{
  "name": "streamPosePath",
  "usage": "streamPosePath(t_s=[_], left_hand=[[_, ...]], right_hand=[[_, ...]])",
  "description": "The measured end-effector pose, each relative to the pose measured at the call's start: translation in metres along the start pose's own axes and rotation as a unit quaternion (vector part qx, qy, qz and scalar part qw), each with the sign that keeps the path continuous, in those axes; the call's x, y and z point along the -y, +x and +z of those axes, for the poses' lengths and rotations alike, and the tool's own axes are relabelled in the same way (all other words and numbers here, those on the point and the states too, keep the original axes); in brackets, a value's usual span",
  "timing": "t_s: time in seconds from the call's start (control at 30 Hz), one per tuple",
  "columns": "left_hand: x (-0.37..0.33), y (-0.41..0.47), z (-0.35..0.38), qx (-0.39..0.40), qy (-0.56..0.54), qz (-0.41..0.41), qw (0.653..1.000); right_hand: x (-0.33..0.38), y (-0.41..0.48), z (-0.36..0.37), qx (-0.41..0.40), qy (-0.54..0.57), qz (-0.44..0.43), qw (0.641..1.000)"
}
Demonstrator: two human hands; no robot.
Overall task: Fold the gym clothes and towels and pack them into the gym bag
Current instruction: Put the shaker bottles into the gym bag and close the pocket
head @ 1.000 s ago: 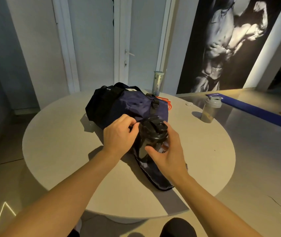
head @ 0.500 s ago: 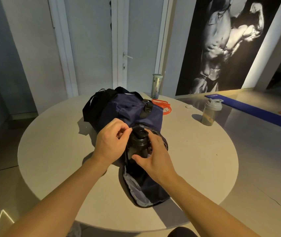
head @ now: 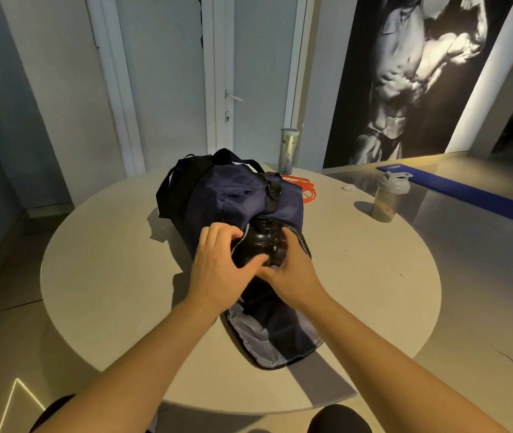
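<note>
Head view: a navy fabric gym bag lies on a round beige bench, its end pocket unzipped toward the viewer. A black plastic bottle sits in that pocket's mouth; the left grip clasps the pocket edge, the right grip wraps the bottle.

Both bare forearms are stretching forward and converging; the left grip and right grip are touching, fingers curling round a dark bottle.
</note>
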State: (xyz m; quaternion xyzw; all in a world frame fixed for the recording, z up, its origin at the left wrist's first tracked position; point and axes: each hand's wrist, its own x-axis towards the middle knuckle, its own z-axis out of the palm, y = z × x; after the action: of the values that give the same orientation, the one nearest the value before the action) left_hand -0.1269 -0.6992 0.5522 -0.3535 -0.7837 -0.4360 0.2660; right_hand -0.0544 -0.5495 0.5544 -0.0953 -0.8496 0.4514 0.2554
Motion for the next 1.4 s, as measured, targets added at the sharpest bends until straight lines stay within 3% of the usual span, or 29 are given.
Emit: streamPosePath(t_s=[0.1,0.17,0.33,0.43,0.53,0.63,0.9,1.07,1.13,1.27,1.4], left_hand=[[-0.006,-0.007,0.008,-0.015,0.050,-0.053,0.997],[-0.012,-0.008,0.013,-0.029,0.083,-0.074,0.993],[-0.026,-0.008,0.027,-0.041,0.113,-0.110,0.987],[-0.028,-0.002,0.029,-0.057,0.118,-0.106,0.986],[-0.025,0.002,0.024,-0.070,0.111,-0.098,0.987],[-0.021,0.005,0.021,-0.065,0.112,-0.121,0.984],[-0.001,-0.002,0.012,-0.058,0.148,-0.100,0.982],[0.000,-0.004,0.002,0.008,0.136,-0.133,0.982],[0.004,-0.003,-0.008,0.019,0.121,-0.140,0.983],[0.010,-0.008,-0.037,0.087,0.100,-0.092,0.987],[0.016,0.010,-0.069,0.056,0.125,0.014,0.991]], right_hand=[[-0.009,0.002,-0.021,-0.066,-0.101,0.020,0.993],[-0.006,0.012,-0.034,-0.120,-0.214,0.025,0.969],[0.000,0.043,-0.041,-0.048,-0.361,0.015,0.931],[0.019,0.056,-0.059,-0.040,-0.339,-0.016,0.940],[0.032,0.057,-0.078,-0.097,-0.247,-0.045,0.963],[0.034,0.050,-0.076,-0.058,-0.243,-0.036,0.968],[0.029,0.028,-0.058,-0.069,-0.168,-0.009,0.983],[0.039,0.018,-0.046,-0.095,-0.312,-0.069,0.943],[0.051,0.002,-0.030,-0.056,-0.329,-0.074,0.940],[0.055,-0.022,0.005,-0.021,-0.255,-0.080,0.963],[0.054,-0.019,0.017,-0.038,-0.265,-0.086,0.960]])
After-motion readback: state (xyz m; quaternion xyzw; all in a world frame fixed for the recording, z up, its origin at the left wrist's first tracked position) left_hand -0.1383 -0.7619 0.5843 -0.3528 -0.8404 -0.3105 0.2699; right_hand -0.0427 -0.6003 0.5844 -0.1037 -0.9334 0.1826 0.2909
